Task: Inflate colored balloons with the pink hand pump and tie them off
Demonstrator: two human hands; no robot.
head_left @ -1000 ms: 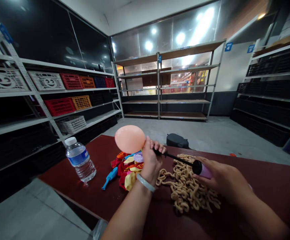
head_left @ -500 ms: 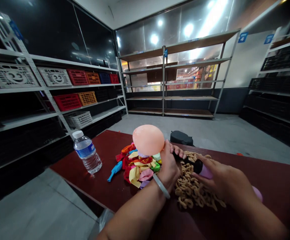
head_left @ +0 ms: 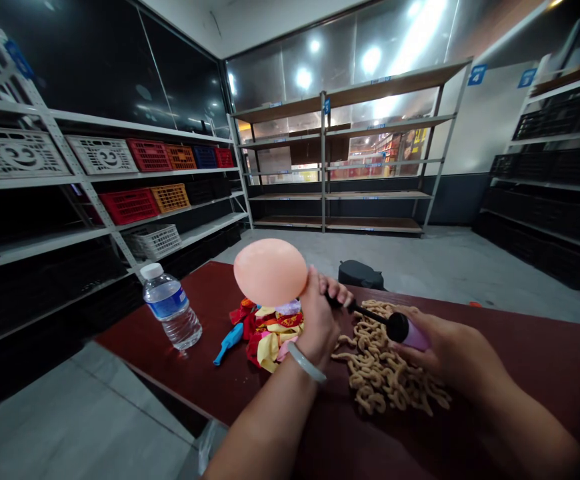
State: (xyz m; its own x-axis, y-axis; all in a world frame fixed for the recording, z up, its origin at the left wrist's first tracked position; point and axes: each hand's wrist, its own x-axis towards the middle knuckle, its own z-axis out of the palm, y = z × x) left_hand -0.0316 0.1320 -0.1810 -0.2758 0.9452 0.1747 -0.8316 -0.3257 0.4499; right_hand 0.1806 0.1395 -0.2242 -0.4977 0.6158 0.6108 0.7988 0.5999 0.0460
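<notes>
A peach balloon (head_left: 270, 272), swollen with air, points left from my left hand (head_left: 320, 310). That hand is closed around the balloon's neck and the black nozzle end of a hand pump. My right hand (head_left: 437, 343) grips the pump's purple barrel (head_left: 417, 335); a black rod (head_left: 373, 315) shows between my hands. Below the balloon lies a pile of limp coloured balloons (head_left: 270, 340), with a blue one (head_left: 229, 343) at its left edge. Under the pump is a heap of tan, curled, rope-like pieces (head_left: 390, 373).
A water bottle (head_left: 173, 308) stands at the left of the dark red table (head_left: 170, 373). Behind the table is a dark rounded object (head_left: 360, 275). Shelves with crates (head_left: 130, 205) line the left wall; a metal rack (head_left: 324, 160) stands at the back.
The balloon and my left hand have moved left, away from my right hand. More of the black rod shows between them, and the balloon looks somewhat bigger.
</notes>
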